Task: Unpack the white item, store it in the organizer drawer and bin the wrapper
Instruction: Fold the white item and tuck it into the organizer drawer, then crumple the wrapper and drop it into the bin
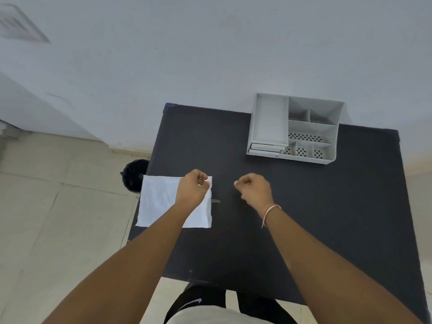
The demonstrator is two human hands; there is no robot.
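Note:
A flat white item (159, 199) in a thin wrapper lies at the left edge of the black table (304, 218). My left hand (192, 187) is closed over its far right corner, pinching the wrapper's edge. My right hand (253, 188) hovers to the right of the packet with fingers curled; I cannot make out anything between them. A small grey tab (215, 201) pokes out beside the packet's right edge. The grey organizer (295, 128) stands at the table's back right, its drawer (265, 148) at the lower left front looking closed.
A black bin (134, 175) stands on the tiled floor just past the table's left edge, behind the packet. A white wall runs right behind the organizer. My legs show at the table's near edge.

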